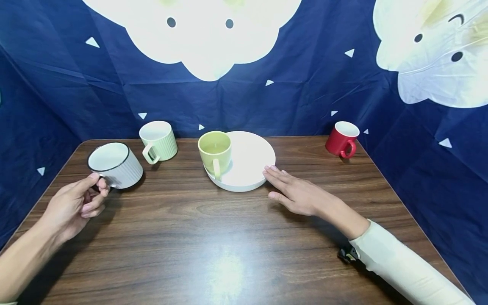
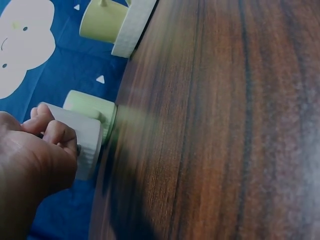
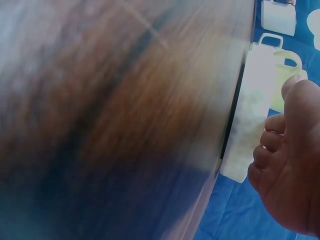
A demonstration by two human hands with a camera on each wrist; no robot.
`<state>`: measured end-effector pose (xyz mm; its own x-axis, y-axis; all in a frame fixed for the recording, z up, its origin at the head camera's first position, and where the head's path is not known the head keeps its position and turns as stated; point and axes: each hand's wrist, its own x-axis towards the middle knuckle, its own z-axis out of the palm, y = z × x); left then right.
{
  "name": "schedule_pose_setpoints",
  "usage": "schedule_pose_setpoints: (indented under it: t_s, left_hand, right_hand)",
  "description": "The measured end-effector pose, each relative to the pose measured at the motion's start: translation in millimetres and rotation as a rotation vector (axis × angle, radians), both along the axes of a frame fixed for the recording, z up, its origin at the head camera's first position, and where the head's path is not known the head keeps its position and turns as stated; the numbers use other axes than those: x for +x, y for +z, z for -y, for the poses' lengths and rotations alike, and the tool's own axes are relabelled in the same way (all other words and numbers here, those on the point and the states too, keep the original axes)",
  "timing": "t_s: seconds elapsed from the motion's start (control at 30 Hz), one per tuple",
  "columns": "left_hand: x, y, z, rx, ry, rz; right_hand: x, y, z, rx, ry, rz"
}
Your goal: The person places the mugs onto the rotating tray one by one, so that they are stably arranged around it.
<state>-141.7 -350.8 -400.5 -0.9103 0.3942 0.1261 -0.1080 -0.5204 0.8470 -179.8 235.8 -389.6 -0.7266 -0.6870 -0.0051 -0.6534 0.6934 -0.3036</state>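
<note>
At the table's left side my left hand pinches the handle of a white ribbed mug with a dark rim. In the left wrist view the curled fingers cover that handle. Whether the mug's base touches the table I cannot tell. My right hand, fingers straight, touches the right edge of a round white tray. A yellow-green mug stands upright on the tray's left part, handle toward me. In the right wrist view the fingertips lie against the tray's side wall.
A pale green ribbed mug stands behind the white mug, near the table's back edge. At the back right corner is a red mug. A dark blue curtain hangs behind and beside the wooden table.
</note>
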Motion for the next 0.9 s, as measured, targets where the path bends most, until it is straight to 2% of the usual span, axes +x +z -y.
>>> schedule_pose_setpoints:
  t_s: [0.23,0.53,0.9]
  left_hand:
    - [2.4,-0.9,-3.3,-0.02,-0.022,-0.014]
    - [4.2,-2.2,-7.9,-0.048,-0.041,-0.04]
    - [5.5,-4.3,-14.1,-0.108,-0.042,-0.05]
  right_hand:
    - [-1.8,1.3,-2.3,-0.01,-0.003,-0.011]
    - [-12.8,0.3,-7.9,-0.037,-0.025,-0.005]
    - [-9.9,0.5,-4.7,-0.037,-0.02,0.011]
